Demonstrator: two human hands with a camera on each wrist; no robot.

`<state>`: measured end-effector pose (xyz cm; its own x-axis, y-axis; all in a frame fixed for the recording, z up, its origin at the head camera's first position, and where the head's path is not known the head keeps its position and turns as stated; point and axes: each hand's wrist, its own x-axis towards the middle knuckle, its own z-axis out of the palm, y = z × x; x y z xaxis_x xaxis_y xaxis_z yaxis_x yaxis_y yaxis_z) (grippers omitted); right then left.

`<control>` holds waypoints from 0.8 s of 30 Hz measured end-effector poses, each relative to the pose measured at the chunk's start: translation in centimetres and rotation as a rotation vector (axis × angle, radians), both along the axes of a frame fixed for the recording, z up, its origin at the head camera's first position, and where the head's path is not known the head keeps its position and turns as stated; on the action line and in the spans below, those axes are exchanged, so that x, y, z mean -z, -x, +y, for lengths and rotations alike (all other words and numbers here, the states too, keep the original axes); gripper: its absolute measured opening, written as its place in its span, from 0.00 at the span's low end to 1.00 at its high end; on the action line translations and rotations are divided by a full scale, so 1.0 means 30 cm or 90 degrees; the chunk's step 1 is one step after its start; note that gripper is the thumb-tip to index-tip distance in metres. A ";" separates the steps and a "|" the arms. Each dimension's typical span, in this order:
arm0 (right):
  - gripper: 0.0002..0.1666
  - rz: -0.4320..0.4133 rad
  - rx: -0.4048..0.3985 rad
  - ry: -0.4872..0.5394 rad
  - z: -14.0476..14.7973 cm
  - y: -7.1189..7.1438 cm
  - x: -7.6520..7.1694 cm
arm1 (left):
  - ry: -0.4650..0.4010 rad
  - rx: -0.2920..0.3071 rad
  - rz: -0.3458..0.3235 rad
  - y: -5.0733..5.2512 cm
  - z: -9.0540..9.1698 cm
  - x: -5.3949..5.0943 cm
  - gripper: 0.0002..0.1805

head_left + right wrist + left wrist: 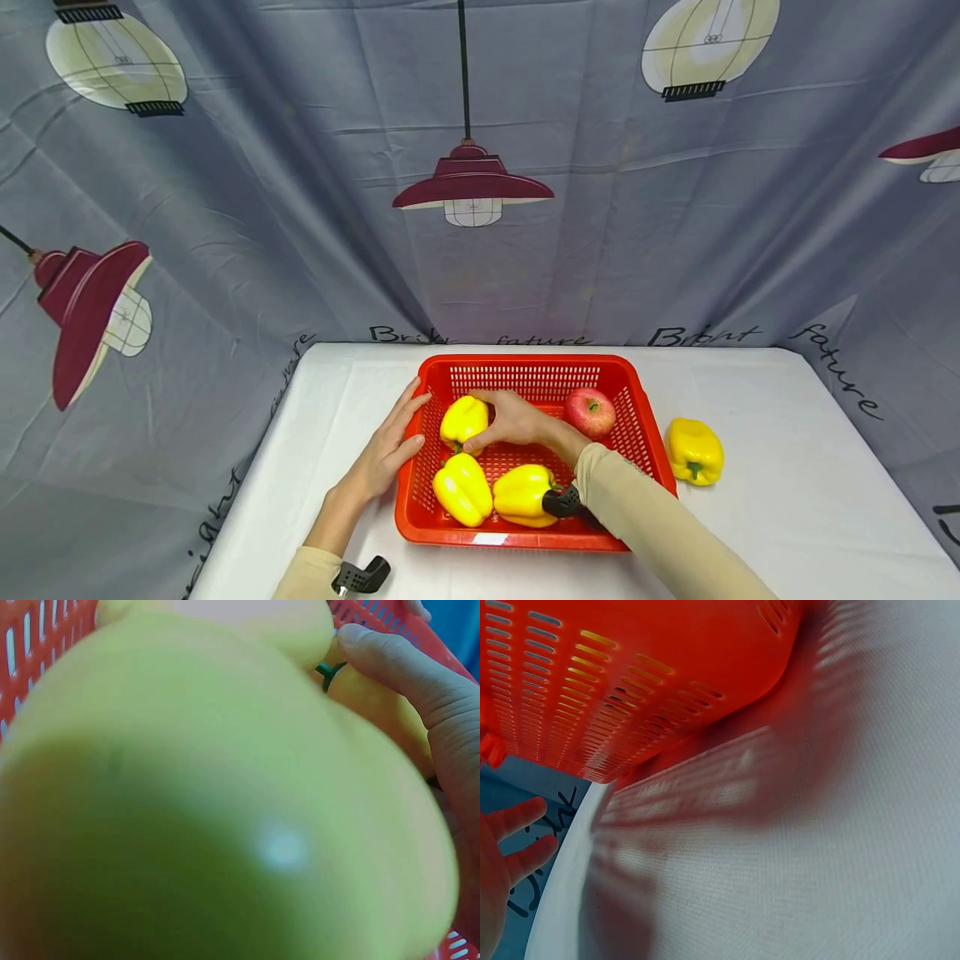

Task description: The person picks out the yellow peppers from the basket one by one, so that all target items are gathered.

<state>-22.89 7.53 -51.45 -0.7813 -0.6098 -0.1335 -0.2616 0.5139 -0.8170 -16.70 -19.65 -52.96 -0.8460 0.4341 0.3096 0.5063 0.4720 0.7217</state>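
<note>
My right hand [516, 417] reaches into the red plastic basket [525, 361] and grips a yellow bell pepper [459, 421] at the back left, thumb on its near side. In the right wrist view the thumb [405, 671] lies against that pepper [382, 705], whose green stem shows. Beside the basket's left rim is my left hand [384, 450], fingers extended; whether they touch the rim I cannot tell. Two more yellow peppers lie in front, one at the left [462, 490] and one further right [522, 495]. A red apple [590, 412] sits at the back right.
Outside the basket, to its right, another yellow bell pepper [695, 451] stands on the white table [787, 500]. A grey curtain printed with lamps [600, 250] hangs behind the table and at both sides. Each wrist carries a small black device [362, 575].
</note>
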 end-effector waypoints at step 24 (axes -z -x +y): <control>0.56 -0.073 -0.031 0.101 0.087 0.004 -0.109 | -0.006 -0.001 0.015 0.001 0.002 0.000 0.32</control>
<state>-23.00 10.13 -48.19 -0.7356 -0.6667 -0.1196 -0.1828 0.3655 -0.9127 -16.74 -19.57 -52.96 -0.8390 0.4304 0.3328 0.5223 0.4661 0.7141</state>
